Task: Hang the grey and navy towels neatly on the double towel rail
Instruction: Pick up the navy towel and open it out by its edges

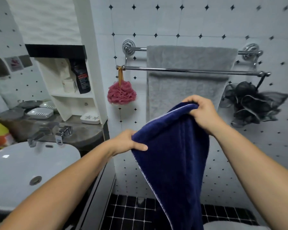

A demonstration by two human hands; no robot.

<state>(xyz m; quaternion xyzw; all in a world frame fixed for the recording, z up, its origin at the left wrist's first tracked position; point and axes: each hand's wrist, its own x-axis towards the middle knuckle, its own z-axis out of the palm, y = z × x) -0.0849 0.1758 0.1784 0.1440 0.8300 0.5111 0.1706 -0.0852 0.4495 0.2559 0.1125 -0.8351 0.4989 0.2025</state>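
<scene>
A navy towel [171, 155] hangs folded lengthwise between my hands, its lower end dropping toward the floor. My left hand [131, 141] grips its lower left edge. Higher and to the right, my right hand [201, 112] pinches the towel's upper corner. The grey towel [186, 92] hangs flat over the rear bar of the chrome double towel rail [173, 69] on the tiled wall. The rail's front bar is bare across the grey towel. Both hands are below the front bar and in front of the grey towel.
A pink bath sponge [121, 94] hangs from the rail's left end and a black one [253, 103] from its right end. A white sink [23, 165] with a chrome tap [45, 133] is at the left, under a shelf with bottles [81, 77].
</scene>
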